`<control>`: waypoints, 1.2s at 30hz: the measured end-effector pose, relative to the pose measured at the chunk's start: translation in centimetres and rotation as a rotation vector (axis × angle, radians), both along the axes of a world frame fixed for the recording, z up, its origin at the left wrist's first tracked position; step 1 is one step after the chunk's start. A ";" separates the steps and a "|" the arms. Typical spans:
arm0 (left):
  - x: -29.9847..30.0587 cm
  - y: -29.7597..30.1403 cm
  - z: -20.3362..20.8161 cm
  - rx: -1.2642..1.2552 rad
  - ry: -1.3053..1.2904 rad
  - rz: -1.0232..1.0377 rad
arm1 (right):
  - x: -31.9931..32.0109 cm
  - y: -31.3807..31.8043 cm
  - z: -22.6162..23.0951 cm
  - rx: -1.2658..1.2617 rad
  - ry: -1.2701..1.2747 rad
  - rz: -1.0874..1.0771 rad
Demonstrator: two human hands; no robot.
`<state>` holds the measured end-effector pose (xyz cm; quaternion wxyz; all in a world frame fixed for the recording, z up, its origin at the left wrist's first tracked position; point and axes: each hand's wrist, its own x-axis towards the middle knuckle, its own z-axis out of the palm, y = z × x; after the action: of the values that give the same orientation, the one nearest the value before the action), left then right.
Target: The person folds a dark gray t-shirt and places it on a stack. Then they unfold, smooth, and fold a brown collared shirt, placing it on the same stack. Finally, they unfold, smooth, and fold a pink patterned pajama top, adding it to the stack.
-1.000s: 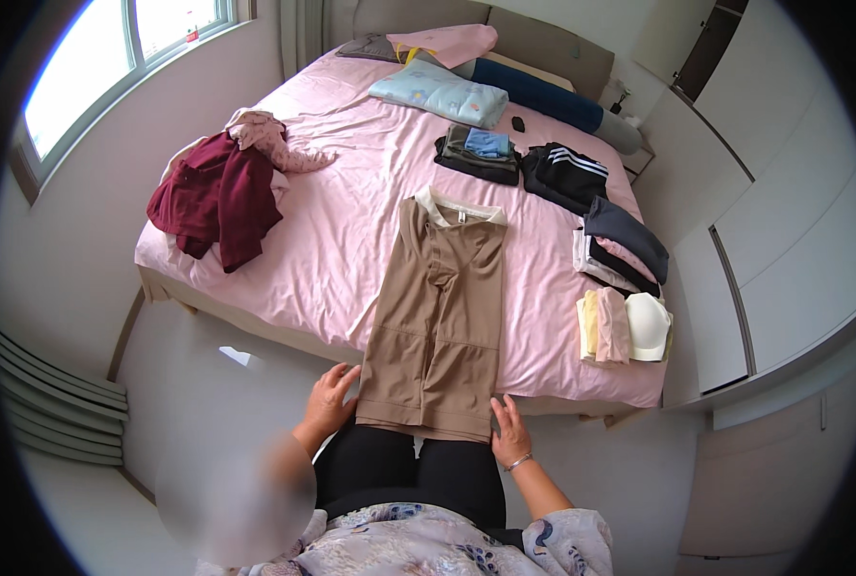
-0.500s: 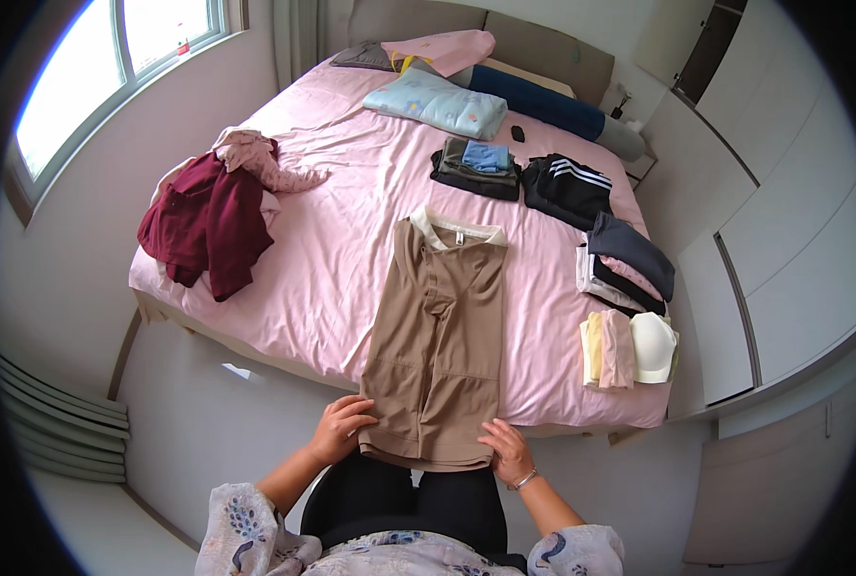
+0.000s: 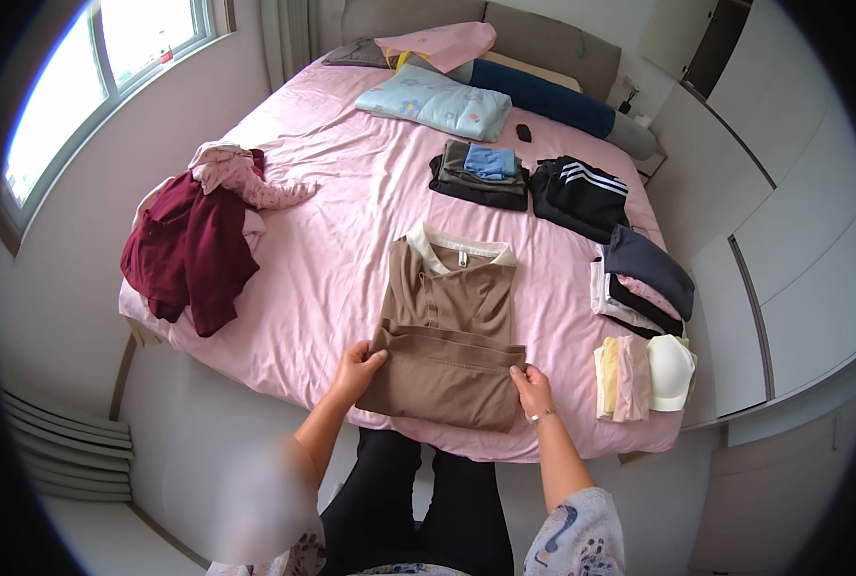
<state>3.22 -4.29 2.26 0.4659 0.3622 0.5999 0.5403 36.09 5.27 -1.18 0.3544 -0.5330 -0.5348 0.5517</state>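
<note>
A brown shirt (image 3: pixel 447 307) with a cream collar lies at the near edge of the pink-covered bed, its collar pointing away from me. Its lower part is turned up over the middle, so the hem runs across the front. My left hand (image 3: pixel 357 371) pinches the left end of the turned-up part, thumb on top. At the right end, my right hand (image 3: pixel 531 388) grips the same part, with a bracelet on that wrist. The shirt's sleeves are out of sight.
A heap of maroon and pink clothes (image 3: pixel 192 250) lies on the bed's left. Folded stacks on the right include dark trousers (image 3: pixel 649 269), black striped clothing (image 3: pixel 581 197) and a cream bra (image 3: pixel 671 372). Farther back are a folded light-blue quilt (image 3: pixel 437 101) and a small black object (image 3: pixel 524 132).
Both hands have lifted the shirt's hem and carried it away from me, folding the lower part up over the body. Earlier the shirt lay full length, its hem over the bed edge.
</note>
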 end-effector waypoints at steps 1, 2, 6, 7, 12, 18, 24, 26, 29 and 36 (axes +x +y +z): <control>-0.7 0.9 -3.3 -0.117 0.035 -0.027 | 0.2 0.9 -1.3 -0.137 -0.211 0.041; -0.7 1.3 -5.6 -0.094 -0.025 0.013 | 0.0 1.0 -2.3 -0.191 -0.144 -0.067; -1.1 1.0 -4.1 -0.243 -0.140 0.008 | -0.2 0.2 -3.2 -0.254 0.012 -0.194; -1.3 0.5 -3.8 -0.238 -0.176 -0.008 | 0.2 -0.2 -3.8 -0.240 0.045 -0.182; -3.3 -2.7 -5.2 -0.309 -0.530 -0.029 | 0.9 -2.8 -4.0 -0.195 0.198 -0.152; -2.1 -4.0 -4.5 -0.228 -0.366 0.048 | 1.1 -3.9 -5.4 -0.063 0.226 -0.156; -0.3 -3.0 -4.1 -0.160 -0.013 0.104 | -0.2 -2.8 -4.3 0.025 -0.030 -0.124; 0.0 -3.0 -3.5 -0.153 0.022 0.103 | -0.6 -3.1 -3.1 0.034 -0.169 -0.086; 0.0 -2.3 -3.1 -0.174 0.063 0.092 | 0.4 -2.7 -4.7 0.053 -0.186 -0.094; 0.0 -1.1 -3.5 -0.136 0.210 0.087 | -0.5 -1.9 -5.6 0.106 -0.223 -0.119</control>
<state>3.21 -5.43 -1.26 0.4000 0.3579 0.6958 0.4773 35.55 3.41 -6.73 0.3525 -0.6021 -0.5668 0.4381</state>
